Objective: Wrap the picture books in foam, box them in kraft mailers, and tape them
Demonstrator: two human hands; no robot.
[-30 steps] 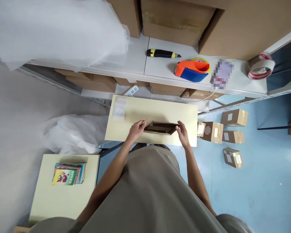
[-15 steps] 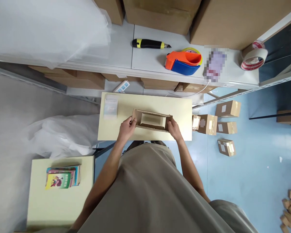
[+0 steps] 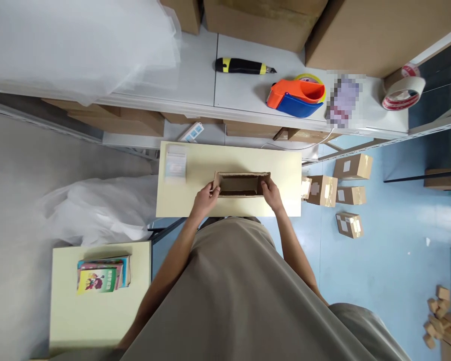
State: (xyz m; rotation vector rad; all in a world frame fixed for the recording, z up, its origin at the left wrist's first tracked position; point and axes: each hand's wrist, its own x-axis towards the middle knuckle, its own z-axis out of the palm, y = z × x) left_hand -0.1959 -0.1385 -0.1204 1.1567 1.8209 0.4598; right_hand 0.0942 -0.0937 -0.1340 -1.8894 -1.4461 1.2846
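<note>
A small brown cardboard box [image 3: 241, 184] stands open on the pale yellow table [image 3: 281, 165] in front of me. My left hand [image 3: 206, 198] is closed on its left end and my right hand [image 3: 271, 193] is closed on its right end. The box is squared up and its inside looks dark. A small clear packet [image 3: 175, 164] lies on the table's left part, apart from both hands.
A white shelf [image 3: 195, 85] behind the table carries a black-and-yellow utility knife [image 3: 244, 65], an orange-and-blue tape dispenser [image 3: 296, 96] and a tape roll [image 3: 401, 92]. Several taped small boxes [image 3: 338, 193] lie on the blue floor at right. Books [image 3: 103, 273] sit on a second table at lower left.
The flattened cardboard has been pushed open into a box shape between my hands and now stands squared on the table. Both hands stayed on its ends.
</note>
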